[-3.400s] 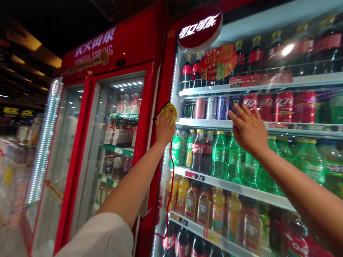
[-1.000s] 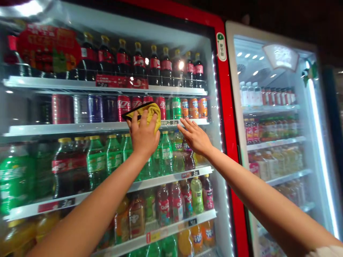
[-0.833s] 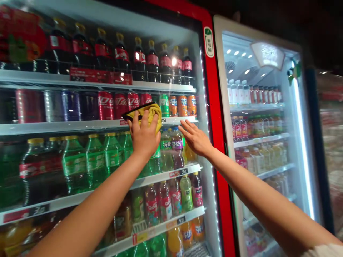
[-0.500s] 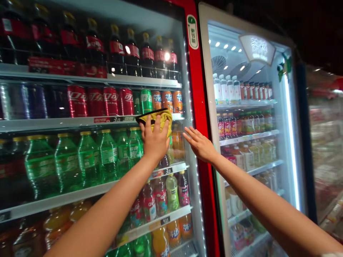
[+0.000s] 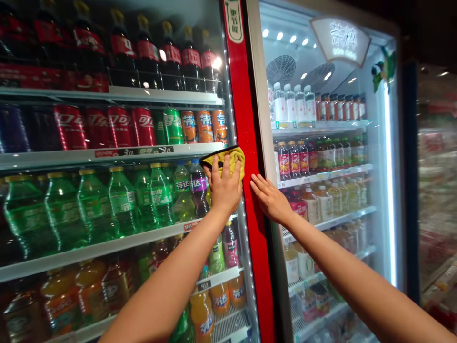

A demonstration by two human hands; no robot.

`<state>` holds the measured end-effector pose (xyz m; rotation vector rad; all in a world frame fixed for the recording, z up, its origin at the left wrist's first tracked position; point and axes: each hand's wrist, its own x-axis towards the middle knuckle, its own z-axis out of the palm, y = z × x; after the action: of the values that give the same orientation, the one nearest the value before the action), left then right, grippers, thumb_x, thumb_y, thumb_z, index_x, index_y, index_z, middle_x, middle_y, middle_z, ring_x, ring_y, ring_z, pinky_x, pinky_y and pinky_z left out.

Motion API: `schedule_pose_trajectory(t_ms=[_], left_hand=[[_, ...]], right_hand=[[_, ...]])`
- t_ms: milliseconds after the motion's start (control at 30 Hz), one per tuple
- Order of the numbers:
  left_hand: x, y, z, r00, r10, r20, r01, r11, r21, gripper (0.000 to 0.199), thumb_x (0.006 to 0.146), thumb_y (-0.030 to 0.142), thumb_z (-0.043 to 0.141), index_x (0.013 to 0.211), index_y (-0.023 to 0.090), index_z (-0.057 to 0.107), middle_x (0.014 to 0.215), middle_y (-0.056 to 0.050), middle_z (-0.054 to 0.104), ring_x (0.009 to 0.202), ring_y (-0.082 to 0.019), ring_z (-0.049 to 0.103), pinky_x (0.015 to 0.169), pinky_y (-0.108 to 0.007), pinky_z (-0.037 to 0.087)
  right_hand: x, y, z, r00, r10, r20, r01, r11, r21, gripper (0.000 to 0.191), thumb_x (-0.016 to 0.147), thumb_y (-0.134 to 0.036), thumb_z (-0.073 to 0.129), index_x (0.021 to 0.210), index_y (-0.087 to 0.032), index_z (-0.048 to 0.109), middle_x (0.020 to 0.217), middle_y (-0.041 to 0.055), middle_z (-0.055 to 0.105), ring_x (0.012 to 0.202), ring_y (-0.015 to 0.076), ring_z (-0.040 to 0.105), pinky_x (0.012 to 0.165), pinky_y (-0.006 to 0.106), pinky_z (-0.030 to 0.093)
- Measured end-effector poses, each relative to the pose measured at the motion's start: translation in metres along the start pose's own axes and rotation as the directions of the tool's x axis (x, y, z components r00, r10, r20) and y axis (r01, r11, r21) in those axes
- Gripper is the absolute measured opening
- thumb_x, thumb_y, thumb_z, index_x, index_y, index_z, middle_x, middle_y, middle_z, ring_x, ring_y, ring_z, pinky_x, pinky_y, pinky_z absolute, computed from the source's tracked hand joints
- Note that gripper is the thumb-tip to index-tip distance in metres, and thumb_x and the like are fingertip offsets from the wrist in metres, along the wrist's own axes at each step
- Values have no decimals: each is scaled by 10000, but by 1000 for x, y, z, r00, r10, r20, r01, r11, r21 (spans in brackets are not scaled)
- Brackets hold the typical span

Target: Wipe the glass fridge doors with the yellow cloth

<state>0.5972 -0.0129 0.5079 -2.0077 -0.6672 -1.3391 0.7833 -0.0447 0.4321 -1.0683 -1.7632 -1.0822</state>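
Two upright glass-fronted drinks coolers are standing side by side in a dim shop: a red-framed cooler (image 5: pixel 263 257) on the left, its frame bearing a white-and-green sticker (image 5: pixel 233 21), and a grey-framed cooler (image 5: pixel 254 33) on the right, lit inside. Behind the red-framed cooler's glass, dark cola bottles with red labels (image 5: pixel 148 52) are occupying the top visible shelf, red cans (image 5: pixel 143 126), a green can (image 5: pixel 173 126) and orange cans (image 5: pixel 204 126) the next, and green plastic bottles (image 5: pixel 121 200) the one below. Of the hands, the left hand (image 5: pixel 224 188) is holding a folded yellow cloth with black edging (image 5: pixel 233 157) under partly spread fingers; the cloth is lying at the glass's right edge, just beside the red frame. The right hand (image 5: pixel 271 197) is holding nothing, its fingers extending flat over the red frame; whether they are touching it cannot be told.
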Motion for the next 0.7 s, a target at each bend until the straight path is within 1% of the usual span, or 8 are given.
schedule_pose_trajectory(t_ms=[133, 267, 333, 433, 500, 533, 633, 700], left_hand=[[-18, 14, 14, 997, 72, 33, -71, 997, -13, 550, 936, 276, 583, 1482, 306, 515, 1640, -88, 382, 1560, -405, 188, 1236, -730, 88], [-55, 19, 20, 983, 140, 119, -140, 990, -8, 594, 920, 271, 610, 1502, 290, 493, 1646, -104, 365, 1559, -409, 191, 1231, -725, 135], [-79, 16, 20, 960, 206, 187, -206, 978, -22, 608, 906, 265, 633, 1499, 270, 500, 1634, -124, 380, 1548, -422, 214, 1220, -727, 171], [-103, 10, 16, 893, 343, 291, -334, 939, -83, 600, 879, 244, 672, 1464, 276, 541, 1596, -130, 442, 1532, -404, 273, 1214, -704, 224], [-98, 7, 13, 863, 390, 321, -372, 921, -117, 603, 869, 238, 687, 1454, 288, 549, 1590, -124, 452, 1534, -377, 285, 1225, -684, 221], [-88, 6, 13, 866, 386, 317, -367, 922, -122, 603, 872, 245, 685, 1457, 287, 546, 1597, -120, 442, 1539, -368, 279, 1232, -679, 207], [-41, 12, 13, 929, 286, 237, -268, 958, -105, 563, 905, 282, 642, 1459, 268, 545, 1626, -97, 401, 1552, -359, 248, 1255, -666, 139], [-15, 18, 16, 961, 208, 181, -193, 976, -97, 549, 909, 274, 629, 1452, 268, 552, 1636, -82, 389, 1561, -347, 228, 1269, -649, 96]], right_hand=[[-13, 0, 3, 1000, 15, 16, -16, 998, 65, 689, 943, -24, 388, 1601, -208, 309, 1638, 136, 341, 1565, 228, 181, 1243, 562, 328], [-35, -5, 6, 997, 58, 51, -65, 988, 142, 715, 925, 17, 358, 1592, -240, 334, 1641, 104, 353, 1562, 192, 187, 1247, 520, 343], [-53, -10, 6, 993, 76, 89, -90, 982, 168, 691, 933, 9, 367, 1568, -263, 386, 1633, 80, 377, 1551, 177, 235, 1245, 494, 356], [-80, -18, 1, 985, 90, 148, -118, 976, 186, 626, 951, -22, 393, 1506, -296, 489, 1590, 44, 454, 1522, 170, 328, 1242, 476, 363], [-91, -20, -6, 981, 113, 156, -140, 974, 180, 611, 944, -17, 400, 1470, -295, 536, 1564, 45, 491, 1507, 178, 363, 1238, 489, 366], [-94, -20, -9, 981, 125, 150, -150, 974, 171, 618, 933, -5, 399, 1460, -290, 548, 1558, 53, 499, 1503, 184, 372, 1234, 506, 368], [-96, -17, -20, 979, 164, 121, -179, 975, 128, 658, 894, 20, 394, 1453, -288, 552, 1551, 68, 507, 1492, 195, 399, 1215, 550, 385], [-96, -15, -24, 975, 199, 104, -209, 973, 100, 685, 872, 25, 396, 1459, -295, 545, 1539, 61, 526, 1476, 201, 432, 1196, 543, 418]])
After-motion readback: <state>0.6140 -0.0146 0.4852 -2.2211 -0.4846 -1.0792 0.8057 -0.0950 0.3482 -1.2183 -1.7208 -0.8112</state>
